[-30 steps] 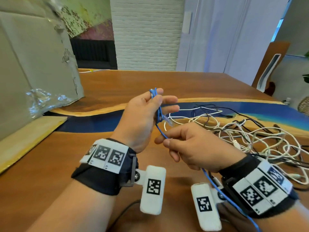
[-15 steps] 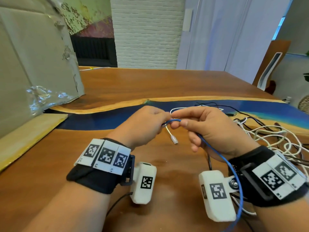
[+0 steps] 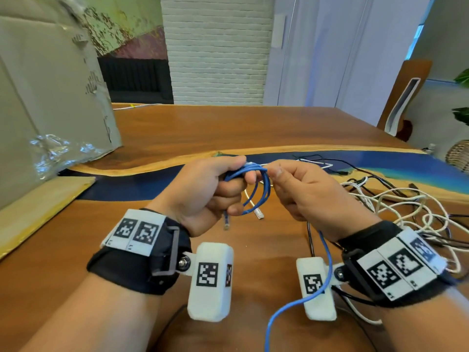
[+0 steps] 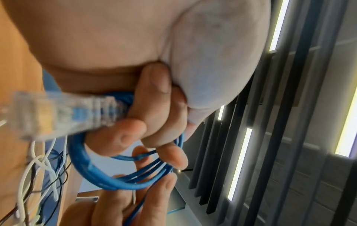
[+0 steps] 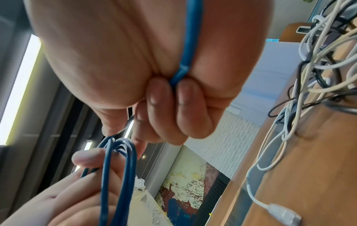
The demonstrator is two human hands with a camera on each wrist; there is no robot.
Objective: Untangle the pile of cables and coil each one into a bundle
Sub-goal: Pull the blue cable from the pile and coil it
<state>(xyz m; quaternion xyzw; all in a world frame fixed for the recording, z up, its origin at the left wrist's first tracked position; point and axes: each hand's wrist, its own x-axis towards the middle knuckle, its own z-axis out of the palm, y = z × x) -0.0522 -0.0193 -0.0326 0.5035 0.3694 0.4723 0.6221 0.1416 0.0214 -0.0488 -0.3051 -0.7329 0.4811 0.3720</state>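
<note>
Coiling of the blue cable (image 3: 256,191), held above the desk (image 3: 228,128) between both hands. Left hand (image 3: 203,191): fingers curled round the finished loops, which hang below the fist as a small ring; this grip fixes the loop size and probably keeps the turns from springing apart. The clear plug (image 4: 58,111) of the starting end juts from the fist in the left wrist view, evidently trapped there so that the coil has an anchor. Right hand (image 3: 304,191): thumb and forefinger pinch the cable just beside the loops, while the other fingers (image 5: 160,94) curl over the strand as it crosses the palm, a guide that likely feeds slack evenly. The uncoiled tail runs under the right wrist and off the lower edge of the head view, so several turns seem to remain. Tangle (image 3: 396,207) of white and black cables: on the desk to the right, apart from the hands, untouched and awaiting its turn.
</note>
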